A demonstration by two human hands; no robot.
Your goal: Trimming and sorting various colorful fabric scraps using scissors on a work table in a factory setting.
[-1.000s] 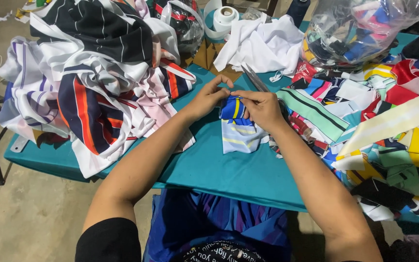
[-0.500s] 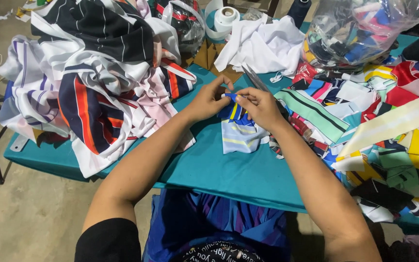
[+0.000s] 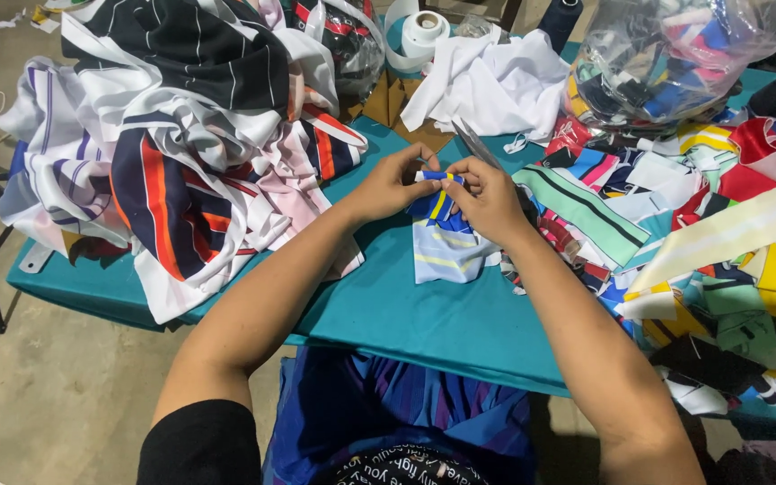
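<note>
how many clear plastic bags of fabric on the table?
2. One clear plastic bag of coloured scraps sits at the top right; a second bag lies at the top centre, behind the striped garment pile. More may be hidden.

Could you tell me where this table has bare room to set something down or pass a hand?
Bare teal table shows along the near edge, between the striped garment heap on one side and the coloured fabric strips on the other, below the small striped piece in both hands. The far edge is crowded with white cloth.
</note>
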